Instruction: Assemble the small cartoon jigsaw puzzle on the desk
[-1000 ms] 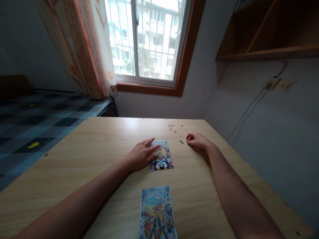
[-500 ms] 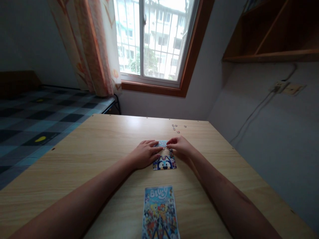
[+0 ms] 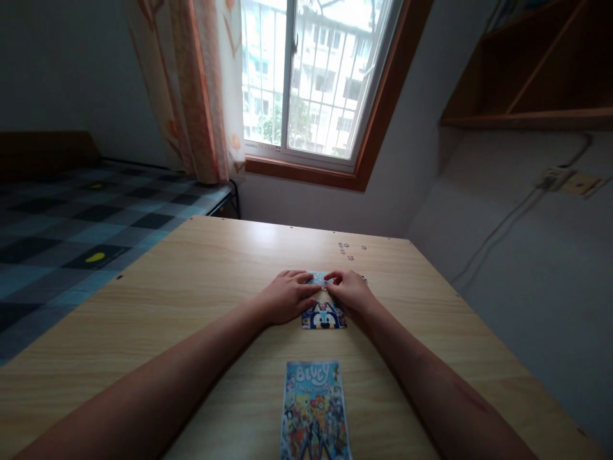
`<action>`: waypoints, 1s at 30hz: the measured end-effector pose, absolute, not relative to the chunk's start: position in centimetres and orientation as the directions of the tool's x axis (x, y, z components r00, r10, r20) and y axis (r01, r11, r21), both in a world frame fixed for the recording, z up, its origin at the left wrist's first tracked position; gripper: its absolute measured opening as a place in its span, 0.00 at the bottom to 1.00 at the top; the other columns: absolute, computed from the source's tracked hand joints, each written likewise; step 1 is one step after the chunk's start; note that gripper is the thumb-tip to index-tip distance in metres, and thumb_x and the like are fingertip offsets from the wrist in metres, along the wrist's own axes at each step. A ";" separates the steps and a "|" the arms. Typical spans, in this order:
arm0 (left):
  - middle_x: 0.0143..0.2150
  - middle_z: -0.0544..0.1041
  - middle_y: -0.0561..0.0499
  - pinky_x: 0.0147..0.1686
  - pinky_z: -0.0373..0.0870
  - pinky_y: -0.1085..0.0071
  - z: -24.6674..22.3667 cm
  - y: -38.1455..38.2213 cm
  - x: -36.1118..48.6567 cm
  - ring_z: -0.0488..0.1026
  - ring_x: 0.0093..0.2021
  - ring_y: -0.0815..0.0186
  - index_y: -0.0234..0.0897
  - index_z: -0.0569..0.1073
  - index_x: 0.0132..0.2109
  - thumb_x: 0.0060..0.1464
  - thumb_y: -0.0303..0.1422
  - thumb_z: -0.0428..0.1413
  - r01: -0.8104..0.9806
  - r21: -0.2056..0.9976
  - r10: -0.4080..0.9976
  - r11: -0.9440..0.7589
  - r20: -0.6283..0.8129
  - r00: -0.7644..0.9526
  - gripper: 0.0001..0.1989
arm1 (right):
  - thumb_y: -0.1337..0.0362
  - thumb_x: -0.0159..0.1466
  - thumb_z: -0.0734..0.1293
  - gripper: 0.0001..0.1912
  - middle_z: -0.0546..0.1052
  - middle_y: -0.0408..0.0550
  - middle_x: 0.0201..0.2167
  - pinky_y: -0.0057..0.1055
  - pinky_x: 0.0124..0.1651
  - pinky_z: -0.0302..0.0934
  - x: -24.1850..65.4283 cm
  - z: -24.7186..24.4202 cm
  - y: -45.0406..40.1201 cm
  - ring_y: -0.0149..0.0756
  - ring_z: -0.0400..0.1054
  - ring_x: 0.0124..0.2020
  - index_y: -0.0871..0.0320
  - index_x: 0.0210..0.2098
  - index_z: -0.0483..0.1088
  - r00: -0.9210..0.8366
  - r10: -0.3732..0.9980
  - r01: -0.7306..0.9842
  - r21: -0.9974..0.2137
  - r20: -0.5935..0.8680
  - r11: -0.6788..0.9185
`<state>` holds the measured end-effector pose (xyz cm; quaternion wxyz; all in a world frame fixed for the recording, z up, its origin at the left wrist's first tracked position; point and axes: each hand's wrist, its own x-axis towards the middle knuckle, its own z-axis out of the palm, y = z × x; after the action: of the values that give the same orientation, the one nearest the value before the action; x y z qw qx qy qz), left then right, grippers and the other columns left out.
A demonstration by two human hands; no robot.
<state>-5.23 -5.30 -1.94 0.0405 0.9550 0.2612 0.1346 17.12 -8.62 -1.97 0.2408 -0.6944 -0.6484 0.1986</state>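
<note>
A partly assembled jigsaw puzzle (image 3: 324,321) lies on the wooden table, with a blue cartoon dog's face along its near edge and a bare gap in its middle. My left hand (image 3: 290,298) rests flat on its left side, fingers stretched out over the pieces. Over the upper right part, my right hand (image 3: 352,292) has thumb and forefinger drawn together at a small puzzle piece (image 3: 324,288) by the gap; the fingers hide part of it. Nearer to me lies a picture sheet (image 3: 316,409) marked "Bluey", crowded with cartoon figures.
Several loose puzzle pieces (image 3: 350,258) lie toward the far right of the table (image 3: 230,255). Another small piece (image 3: 364,279) shows just behind my right hand. A bed with a checked cover (image 3: 153,220) stands to the left, and a wall with a cable (image 3: 498,223) to the right.
My right hand has shifted slightly and its fingers now sit lower over the puzzle's gap. My left hand stays flat. The whole view has swung a little to the left.
</note>
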 end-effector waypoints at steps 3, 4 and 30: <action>0.66 0.70 0.48 0.64 0.58 0.49 -2.0 -5.2 -5.3 0.65 0.65 0.49 0.54 0.73 0.62 0.66 0.46 0.50 0.483 0.170 0.512 -0.859 0.246 0.823 0.20 | 0.63 0.58 0.69 0.16 0.79 0.42 0.31 0.26 0.34 0.58 17.2 -2.2 -8.6 0.32 0.71 0.32 0.50 0.45 0.80 0.076 0.996 0.802 -0.596 0.045 -0.035; 0.66 0.70 0.48 0.64 0.58 0.49 -2.1 -5.2 -5.3 0.65 0.65 0.49 0.54 0.74 0.62 0.66 0.46 0.50 0.481 0.174 0.511 -0.859 0.249 0.823 0.20 | 0.63 0.58 0.69 0.17 0.79 0.42 0.32 0.26 0.35 0.58 17.2 -2.3 -8.6 0.32 0.71 0.32 0.51 0.46 0.80 0.078 0.995 0.803 -0.596 0.055 -0.030; 0.62 0.73 0.39 0.64 0.64 0.56 -2.8 -3.2 -5.6 0.69 0.62 0.53 0.32 0.68 0.66 0.63 0.38 0.51 0.668 0.366 0.761 -0.648 0.356 0.543 0.27 | 0.71 0.51 0.59 0.30 0.76 0.57 0.53 0.36 0.64 0.60 30.1 -6.8 -5.6 0.44 0.69 0.56 0.62 0.52 0.73 0.595 0.709 0.632 -0.765 0.379 -0.121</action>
<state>-5.63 -3.22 -2.84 0.0936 0.8733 0.4091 0.2474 30.12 -5.63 -6.84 0.4883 -0.7476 -0.4484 0.0391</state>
